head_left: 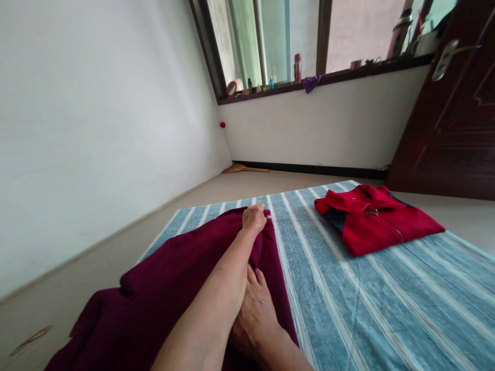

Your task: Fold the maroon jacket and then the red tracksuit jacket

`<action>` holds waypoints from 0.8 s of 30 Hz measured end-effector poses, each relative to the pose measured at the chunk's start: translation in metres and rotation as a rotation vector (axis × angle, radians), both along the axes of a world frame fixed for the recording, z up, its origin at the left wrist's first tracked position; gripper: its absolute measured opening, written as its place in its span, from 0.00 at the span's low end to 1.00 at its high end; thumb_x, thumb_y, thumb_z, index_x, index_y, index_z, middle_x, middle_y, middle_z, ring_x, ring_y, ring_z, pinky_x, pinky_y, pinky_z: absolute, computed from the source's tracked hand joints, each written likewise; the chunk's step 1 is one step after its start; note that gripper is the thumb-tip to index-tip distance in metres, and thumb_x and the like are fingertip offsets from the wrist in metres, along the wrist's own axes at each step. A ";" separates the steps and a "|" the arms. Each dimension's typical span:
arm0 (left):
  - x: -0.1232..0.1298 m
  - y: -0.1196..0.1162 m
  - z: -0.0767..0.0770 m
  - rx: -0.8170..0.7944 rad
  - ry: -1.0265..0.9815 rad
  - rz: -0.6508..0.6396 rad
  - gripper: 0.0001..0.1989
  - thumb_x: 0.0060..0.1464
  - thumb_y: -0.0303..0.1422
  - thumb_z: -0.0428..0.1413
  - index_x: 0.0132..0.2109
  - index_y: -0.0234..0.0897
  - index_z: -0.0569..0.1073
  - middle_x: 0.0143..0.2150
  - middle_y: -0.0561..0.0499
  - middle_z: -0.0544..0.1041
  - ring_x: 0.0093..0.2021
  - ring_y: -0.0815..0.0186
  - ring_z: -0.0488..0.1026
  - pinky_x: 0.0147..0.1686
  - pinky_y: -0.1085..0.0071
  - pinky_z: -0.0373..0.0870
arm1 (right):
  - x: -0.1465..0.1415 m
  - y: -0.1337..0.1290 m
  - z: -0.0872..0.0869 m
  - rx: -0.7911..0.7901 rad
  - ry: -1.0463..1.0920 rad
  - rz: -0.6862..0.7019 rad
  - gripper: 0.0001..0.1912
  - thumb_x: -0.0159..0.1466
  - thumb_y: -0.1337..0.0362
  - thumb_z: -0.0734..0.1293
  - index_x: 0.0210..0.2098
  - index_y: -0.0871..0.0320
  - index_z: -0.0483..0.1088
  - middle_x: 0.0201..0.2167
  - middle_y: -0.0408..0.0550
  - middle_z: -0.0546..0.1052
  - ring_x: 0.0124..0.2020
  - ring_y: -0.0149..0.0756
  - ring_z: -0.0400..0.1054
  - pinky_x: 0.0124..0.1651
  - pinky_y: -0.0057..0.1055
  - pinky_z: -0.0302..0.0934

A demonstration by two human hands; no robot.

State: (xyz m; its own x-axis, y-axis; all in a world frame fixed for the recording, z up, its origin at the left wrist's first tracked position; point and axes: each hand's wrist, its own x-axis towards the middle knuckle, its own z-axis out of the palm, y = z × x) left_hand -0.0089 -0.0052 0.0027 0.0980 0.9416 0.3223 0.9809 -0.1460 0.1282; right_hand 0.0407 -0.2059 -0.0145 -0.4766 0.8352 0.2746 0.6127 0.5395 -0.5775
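Note:
A maroon garment [166, 278] lies spread over the near left part of the bed, with its outer folds hanging past the left edge. My left hand [254, 218] is closed on its far end, beside a small strip of white lettering. Nearer to me, my right hand [257, 309] rests on the same cloth, its fingers bent on a fold; my left forearm covers part of it. A red zip-neck top [381, 219] with dark blue panels lies folded to the right, apart from both hands.
Under the clothes is a blue sheet with white stripes [309, 257]. A white wall [96, 103] rises on the left, and a dark red door [456, 118] stands at the right. Bottles and a purple cloth [311, 82] sit on the windowsill. A broom [243, 168] lies on the floor.

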 end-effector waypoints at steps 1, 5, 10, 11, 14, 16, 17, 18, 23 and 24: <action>0.001 0.001 -0.001 0.005 0.014 -0.011 0.15 0.53 0.20 0.48 0.41 0.40 0.75 0.41 0.47 0.78 0.47 0.60 0.72 0.47 0.67 0.65 | 0.000 0.000 0.000 0.003 -0.002 0.000 0.29 0.66 0.53 0.55 0.64 0.56 0.54 0.63 0.55 0.59 0.64 0.54 0.47 0.62 0.58 0.43; 0.004 0.000 -0.002 0.008 0.062 -0.051 0.15 0.53 0.20 0.48 0.41 0.40 0.75 0.40 0.47 0.78 0.46 0.59 0.71 0.46 0.67 0.66 | 0.000 0.000 0.000 0.021 -0.008 -0.017 0.28 0.66 0.54 0.55 0.64 0.56 0.54 0.63 0.55 0.59 0.64 0.52 0.49 0.62 0.57 0.45; 0.007 -0.011 0.010 0.050 0.104 -0.046 0.13 0.56 0.24 0.48 0.43 0.36 0.74 0.45 0.41 0.75 0.50 0.54 0.68 0.49 0.62 0.64 | -0.001 -0.001 -0.003 0.019 0.015 -0.018 0.29 0.65 0.54 0.57 0.64 0.55 0.55 0.63 0.53 0.59 0.64 0.53 0.47 0.62 0.58 0.44; 0.007 -0.014 0.013 0.053 0.111 -0.045 0.13 0.56 0.24 0.47 0.44 0.36 0.73 0.45 0.40 0.74 0.51 0.54 0.67 0.50 0.62 0.64 | -0.001 -0.001 -0.003 0.010 0.024 -0.016 0.30 0.65 0.54 0.58 0.64 0.55 0.55 0.63 0.53 0.59 0.65 0.53 0.46 0.62 0.58 0.44; 0.005 -0.024 0.017 0.005 0.149 -0.079 0.14 0.56 0.23 0.47 0.43 0.37 0.74 0.44 0.41 0.75 0.49 0.54 0.70 0.48 0.63 0.65 | -0.001 -0.003 -0.003 -0.012 0.063 -0.029 0.30 0.64 0.54 0.58 0.64 0.55 0.55 0.63 0.53 0.59 0.65 0.53 0.47 0.63 0.56 0.43; 0.001 -0.031 0.014 -0.065 0.184 -0.121 0.14 0.53 0.21 0.48 0.38 0.37 0.76 0.40 0.42 0.77 0.46 0.55 0.72 0.46 0.63 0.67 | -0.001 -0.005 -0.003 -0.018 0.084 -0.048 0.29 0.64 0.55 0.58 0.63 0.53 0.55 0.63 0.52 0.59 0.65 0.51 0.47 0.64 0.55 0.43; -0.001 -0.034 0.012 -0.100 0.199 -0.144 0.13 0.52 0.20 0.48 0.36 0.38 0.76 0.39 0.43 0.77 0.44 0.55 0.73 0.46 0.63 0.67 | -0.001 -0.005 -0.003 -0.018 0.089 -0.053 0.28 0.65 0.55 0.58 0.63 0.53 0.56 0.63 0.51 0.59 0.65 0.51 0.47 0.64 0.54 0.43; -0.002 -0.037 0.008 -0.130 0.211 -0.170 0.14 0.52 0.20 0.48 0.36 0.38 0.76 0.38 0.43 0.78 0.44 0.56 0.73 0.46 0.62 0.66 | -0.001 -0.005 -0.003 -0.016 0.091 -0.055 0.28 0.65 0.55 0.58 0.63 0.52 0.56 0.63 0.51 0.59 0.65 0.51 0.47 0.64 0.54 0.43; -0.009 -0.042 -0.007 -0.209 0.225 -0.291 0.15 0.55 0.23 0.48 0.44 0.42 0.74 0.49 0.47 0.76 0.52 0.59 0.70 0.55 0.58 0.59 | -0.002 -0.005 -0.004 0.000 0.083 -0.060 0.28 0.64 0.56 0.58 0.63 0.53 0.56 0.63 0.51 0.59 0.65 0.52 0.47 0.63 0.55 0.44; -0.010 -0.042 -0.009 -0.216 0.223 -0.302 0.15 0.56 0.23 0.48 0.46 0.42 0.73 0.52 0.47 0.74 0.54 0.59 0.69 0.57 0.56 0.57 | -0.002 -0.004 -0.004 0.000 0.081 -0.063 0.28 0.64 0.56 0.58 0.63 0.53 0.56 0.63 0.51 0.59 0.65 0.52 0.47 0.63 0.55 0.44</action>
State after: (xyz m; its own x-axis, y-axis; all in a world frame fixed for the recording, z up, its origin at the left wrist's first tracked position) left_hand -0.0192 -0.0471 -0.0066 0.4244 0.9034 0.0604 0.9054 -0.4238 -0.0231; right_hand 0.0384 -0.2102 -0.0189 -0.3995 0.8627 0.3101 0.5967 0.5015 -0.6264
